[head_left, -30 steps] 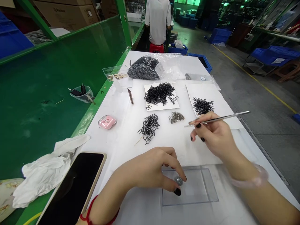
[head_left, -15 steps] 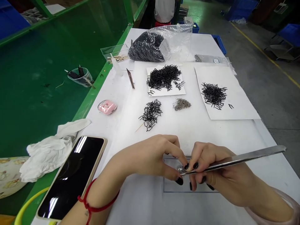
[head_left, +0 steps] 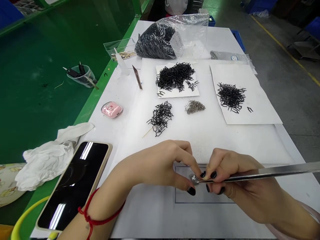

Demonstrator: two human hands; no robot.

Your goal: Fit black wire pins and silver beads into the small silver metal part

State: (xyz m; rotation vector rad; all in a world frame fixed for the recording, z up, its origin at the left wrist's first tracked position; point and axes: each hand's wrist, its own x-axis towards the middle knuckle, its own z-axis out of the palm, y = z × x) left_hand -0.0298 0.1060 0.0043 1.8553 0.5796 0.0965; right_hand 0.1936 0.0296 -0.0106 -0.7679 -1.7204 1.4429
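My right hand (head_left: 240, 180) is closed around a pair of metal tweezers (head_left: 272, 171), which slant left with their tips low over a clear rectangular plate (head_left: 182, 196). At the tips sits a small shiny, clear lump (head_left: 194, 179), too small to make out fully. My left hand (head_left: 172, 166) arches over the plate. Its thumb and index finger are apart on either side of the lump, and the index fingertip meets the right fingertips. Ahead lie a pile of small black forked pieces (head_left: 161, 116) and a heap of tiny metallic bits (head_left: 195, 106).
More black pieces lie on white sheets, in a back pile (head_left: 175, 76) and a right pile (head_left: 231, 96). Behind stands a filled plastic bag (head_left: 157, 41). Leftward are a phone (head_left: 75, 186), a pink case (head_left: 111, 109), a white cloth (head_left: 47, 161) and a clear cup (head_left: 85, 76).
The tweezers have swung to a flatter angle, and the right hand has shifted slightly right. The left hand stays around the lump. The whole view has tilted down a little.
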